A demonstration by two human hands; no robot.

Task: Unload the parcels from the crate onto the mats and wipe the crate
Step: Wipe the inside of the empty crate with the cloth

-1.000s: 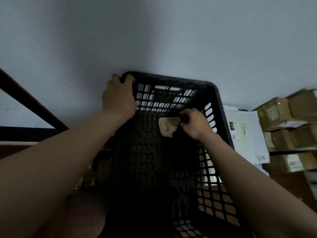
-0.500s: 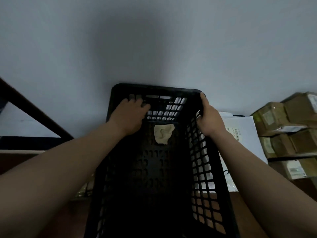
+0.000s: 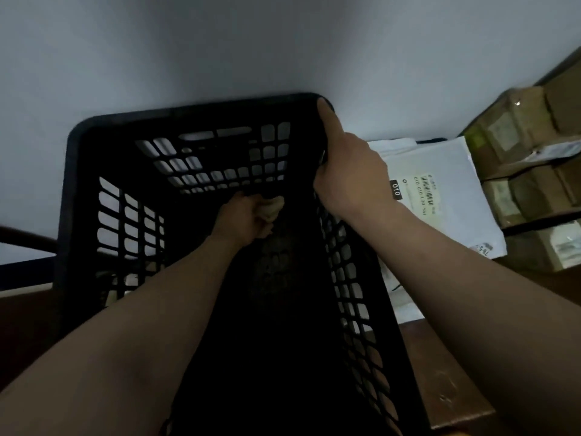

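Note:
A black slotted plastic crate (image 3: pixel 103 143) fills the middle of the view, tipped with its opening toward me. My left hand (image 3: pixel 243 217) reaches deep inside it and is closed on a small beige cloth (image 3: pixel 273 208) against the far bottom edge. My right hand (image 3: pixel 347 166) grips the crate's right rim near the far corner, index finger stretched along the edge. White mailer parcels (image 3: pixel 440 184) lie just right of the crate. No parcels are visible inside the crate.
Brown cardboard boxes (image 3: pixel 522 136) are stacked at the far right. A pale wall (image 3: pixel 220 42) stands behind the crate. A brown wooden surface (image 3: pixel 446 382) shows at the lower right, and a dark rail (image 3: pixel 22 237) crosses the left edge.
My left hand left the crate's far rim, reached inside and took the cloth that lay loose. The crate shifted larger and leftward in view; my right hand keeps its rim grip.

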